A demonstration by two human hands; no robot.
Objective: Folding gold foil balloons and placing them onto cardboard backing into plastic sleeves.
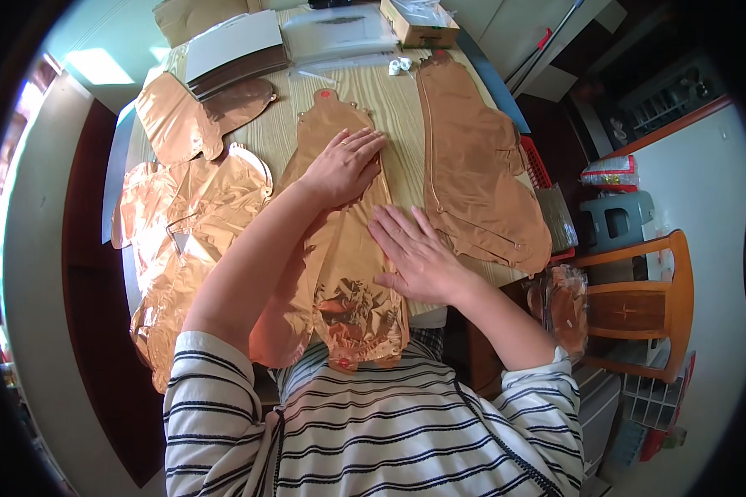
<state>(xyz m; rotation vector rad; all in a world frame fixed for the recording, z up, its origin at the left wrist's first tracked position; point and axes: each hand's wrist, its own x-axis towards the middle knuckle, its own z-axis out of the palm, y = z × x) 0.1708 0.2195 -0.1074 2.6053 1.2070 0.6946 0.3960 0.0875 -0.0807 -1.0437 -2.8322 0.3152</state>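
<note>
Both hands lie flat with fingers spread, gripping nothing, the left hand (pixel 342 164) pressing the upper part and the right hand (pixel 419 255) the middle of a copper foil balloon (pixel 352 282) stretched beneath them on a wooden table (pixel 394 103), a wooden chair (pixel 642 302) off to the right.
</note>
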